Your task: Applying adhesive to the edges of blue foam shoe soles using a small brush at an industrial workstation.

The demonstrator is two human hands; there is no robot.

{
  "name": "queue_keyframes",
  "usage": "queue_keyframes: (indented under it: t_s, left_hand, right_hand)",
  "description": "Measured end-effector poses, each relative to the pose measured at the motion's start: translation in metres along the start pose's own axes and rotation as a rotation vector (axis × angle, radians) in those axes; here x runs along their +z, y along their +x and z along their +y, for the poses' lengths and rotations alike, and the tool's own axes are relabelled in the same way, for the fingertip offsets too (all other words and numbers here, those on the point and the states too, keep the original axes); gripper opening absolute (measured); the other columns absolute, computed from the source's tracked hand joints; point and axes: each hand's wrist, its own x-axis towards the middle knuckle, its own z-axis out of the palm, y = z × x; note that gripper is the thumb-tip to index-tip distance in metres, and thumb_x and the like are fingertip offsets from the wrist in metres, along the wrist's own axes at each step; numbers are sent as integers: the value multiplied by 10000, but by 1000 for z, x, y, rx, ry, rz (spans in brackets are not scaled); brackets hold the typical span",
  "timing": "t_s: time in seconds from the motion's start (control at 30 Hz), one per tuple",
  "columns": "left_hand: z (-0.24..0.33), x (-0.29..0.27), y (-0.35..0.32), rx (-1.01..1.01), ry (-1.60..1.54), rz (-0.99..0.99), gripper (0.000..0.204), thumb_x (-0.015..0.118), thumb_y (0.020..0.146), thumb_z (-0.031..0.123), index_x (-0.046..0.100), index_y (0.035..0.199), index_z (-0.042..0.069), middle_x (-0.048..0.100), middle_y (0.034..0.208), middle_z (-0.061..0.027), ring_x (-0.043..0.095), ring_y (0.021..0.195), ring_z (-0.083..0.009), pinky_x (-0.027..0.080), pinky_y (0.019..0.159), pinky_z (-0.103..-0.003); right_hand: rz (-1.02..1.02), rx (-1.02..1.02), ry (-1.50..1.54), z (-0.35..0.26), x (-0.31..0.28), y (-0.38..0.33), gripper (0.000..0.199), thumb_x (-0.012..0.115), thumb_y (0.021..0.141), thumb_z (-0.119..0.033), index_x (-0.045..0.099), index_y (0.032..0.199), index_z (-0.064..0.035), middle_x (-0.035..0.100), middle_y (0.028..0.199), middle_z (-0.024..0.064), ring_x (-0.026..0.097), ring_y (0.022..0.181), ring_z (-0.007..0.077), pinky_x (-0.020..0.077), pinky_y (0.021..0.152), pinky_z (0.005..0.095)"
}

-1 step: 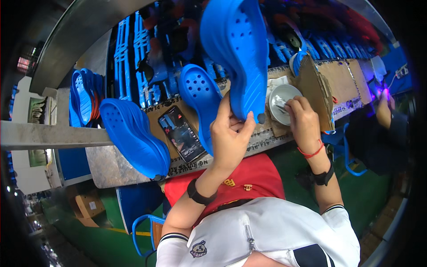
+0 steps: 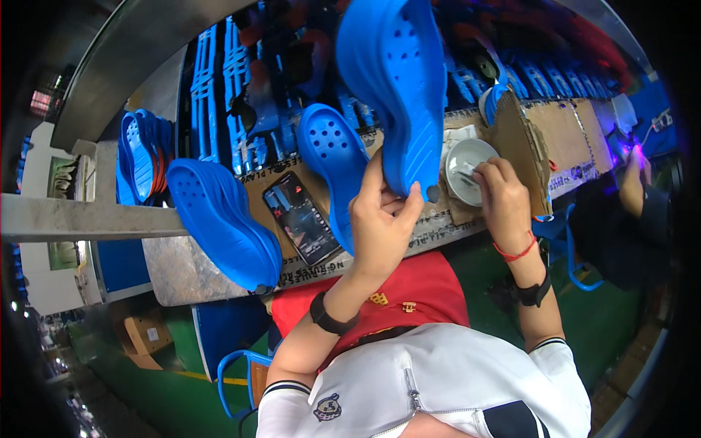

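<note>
Left grip [image 2: 381,230] has the blue footwear [image 2: 418,139] by its narrow end! Right grip's [image 2: 506,203] fingertips are at the pale bowl [image 2: 464,155], phone [image 2: 307,219] lying nearby on the surface [image 2: 174,271].

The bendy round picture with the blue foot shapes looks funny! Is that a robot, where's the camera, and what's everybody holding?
No robot here, just a person with bare hands! The camera sits on their head, looking down, and its very wide lens bends straight edges.

The left hand holds up a blue foot-shaped piece with little holes; it may be several stacked together. The right hand is at a white bowl, but I can't tell what its fingertips pinch.

On the table are a phone, another blue piece and a blue stack. Far right, another person's hand is near a purple glow.
</note>
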Motion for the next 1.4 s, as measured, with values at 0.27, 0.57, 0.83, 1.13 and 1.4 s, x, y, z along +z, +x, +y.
queue_keyframes:
  t_s: [0.27,0.57,0.83,1.13,1.4]
  left_hand:
    - [-4,6,2,31,19,-11,550,600,819,-47,354,1311,-53,600,1055,-154,623,922,-170,526,786,-274]
    - [-3,7,-1,138,37,24,526,594,818,-45,389,1302,-62,626,967,-126,631,816,-131,534,695,-246]
    - [5,4,-3,102,89,-15,555,597,824,-44,342,1315,-69,600,1027,-135,619,888,-143,521,768,-250]
    - [1,4,-2,187,76,40,501,597,812,-43,410,1276,-77,630,929,-125,635,786,-130,533,664,-243]
    - [0,4,-3,165,91,20,514,593,811,-48,399,1286,-77,632,939,-131,640,807,-137,535,686,-248]
  right_hand:
    - [44,27,-24,-11,-27,1,81,604,825,-38,591,901,-16,591,943,145,617,705,343,496,594,395]
    - [21,-131,295,-41,-49,7,148,659,758,9,607,892,-25,598,942,126,636,726,302,515,589,343]
    - [0,-181,267,-40,-46,10,161,667,764,-20,604,912,-28,599,944,124,632,706,312,520,580,345]
    - [-41,-145,430,-40,-45,14,130,661,759,14,619,880,-5,615,904,126,636,723,283,511,614,320]
    - [-35,-135,374,-38,-42,14,125,666,757,-3,622,875,-6,619,911,130,637,718,299,512,607,332]
